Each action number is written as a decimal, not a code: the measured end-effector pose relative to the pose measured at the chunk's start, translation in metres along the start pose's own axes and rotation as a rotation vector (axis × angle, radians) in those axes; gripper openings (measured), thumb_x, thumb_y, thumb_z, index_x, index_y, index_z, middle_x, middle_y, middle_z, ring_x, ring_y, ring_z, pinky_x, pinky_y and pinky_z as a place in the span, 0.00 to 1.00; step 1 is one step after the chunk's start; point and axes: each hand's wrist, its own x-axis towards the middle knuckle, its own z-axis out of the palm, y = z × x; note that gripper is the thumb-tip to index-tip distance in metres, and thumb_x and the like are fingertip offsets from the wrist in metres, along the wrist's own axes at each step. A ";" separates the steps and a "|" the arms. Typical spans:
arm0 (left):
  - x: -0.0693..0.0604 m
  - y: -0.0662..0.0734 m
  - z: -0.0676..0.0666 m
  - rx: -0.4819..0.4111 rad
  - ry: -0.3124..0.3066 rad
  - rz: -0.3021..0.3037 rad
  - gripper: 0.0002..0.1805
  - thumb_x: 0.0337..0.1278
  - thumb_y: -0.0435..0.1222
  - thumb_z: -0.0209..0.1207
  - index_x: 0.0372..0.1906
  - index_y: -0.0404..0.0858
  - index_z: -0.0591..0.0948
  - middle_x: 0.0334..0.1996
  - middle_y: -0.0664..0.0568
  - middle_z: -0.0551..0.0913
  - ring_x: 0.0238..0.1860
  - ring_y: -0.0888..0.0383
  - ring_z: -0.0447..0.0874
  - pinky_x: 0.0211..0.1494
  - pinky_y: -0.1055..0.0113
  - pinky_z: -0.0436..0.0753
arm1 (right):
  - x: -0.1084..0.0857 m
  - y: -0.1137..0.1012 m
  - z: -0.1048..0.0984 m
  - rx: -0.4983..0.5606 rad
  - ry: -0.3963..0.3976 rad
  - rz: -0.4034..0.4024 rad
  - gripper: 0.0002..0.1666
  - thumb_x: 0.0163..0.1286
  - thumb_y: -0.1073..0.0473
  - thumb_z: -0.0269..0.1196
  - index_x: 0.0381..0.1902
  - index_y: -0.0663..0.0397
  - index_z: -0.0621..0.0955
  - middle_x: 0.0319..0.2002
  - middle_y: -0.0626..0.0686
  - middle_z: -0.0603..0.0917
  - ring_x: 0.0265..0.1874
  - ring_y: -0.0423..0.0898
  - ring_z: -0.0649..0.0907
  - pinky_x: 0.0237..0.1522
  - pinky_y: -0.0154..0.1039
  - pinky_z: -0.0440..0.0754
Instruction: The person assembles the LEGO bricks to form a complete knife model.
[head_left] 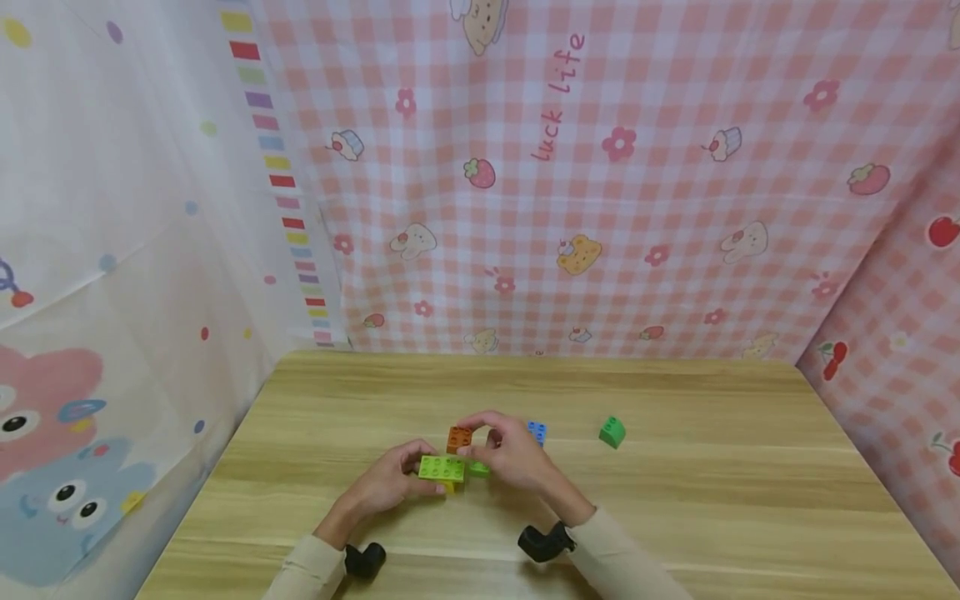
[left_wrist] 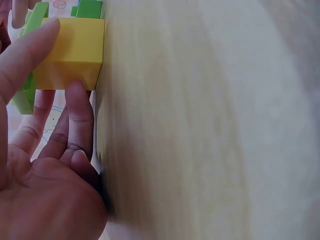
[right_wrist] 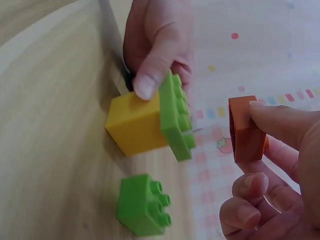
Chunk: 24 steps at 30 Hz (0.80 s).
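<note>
At the wooden table (head_left: 712,517), I am viewing: left hand (head_left: 386,482), gripping yellow brick (right_wrist: 135,125) topped by lime plate (head_left: 442,468); right hand (head_left: 513,450), pinching brown brick (right_wrist: 249,132), raised near the plate; green brick (right_wrist: 136,207), resting nearby.

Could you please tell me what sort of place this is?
Probably an indoor play corner: a pink-and-white checked cloth backdrop, a pale wood-grain table and a lime-green, rectangular, studded plastic brick suggest this.

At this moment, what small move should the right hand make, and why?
Probably lower the brown block onto the flat green block: its studs are bare, the right hand pinches the brown block nearby, and the left hand holds the yellow block underneath.
</note>
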 end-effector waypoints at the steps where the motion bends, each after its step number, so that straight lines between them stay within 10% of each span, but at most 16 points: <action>1: 0.000 0.000 0.000 -0.003 -0.001 0.003 0.20 0.50 0.37 0.73 0.47 0.39 0.79 0.42 0.49 0.83 0.45 0.52 0.79 0.49 0.58 0.73 | 0.001 0.000 0.003 -0.006 -0.002 -0.004 0.18 0.65 0.56 0.70 0.53 0.45 0.83 0.46 0.46 0.84 0.18 0.36 0.71 0.20 0.30 0.68; 24: -0.001 0.001 0.002 -0.020 0.018 -0.022 0.18 0.50 0.37 0.73 0.44 0.39 0.79 0.42 0.50 0.83 0.44 0.53 0.77 0.48 0.59 0.70 | 0.003 0.007 0.036 -0.063 -0.033 -0.028 0.18 0.62 0.59 0.71 0.50 0.50 0.84 0.48 0.50 0.84 0.20 0.36 0.70 0.22 0.29 0.67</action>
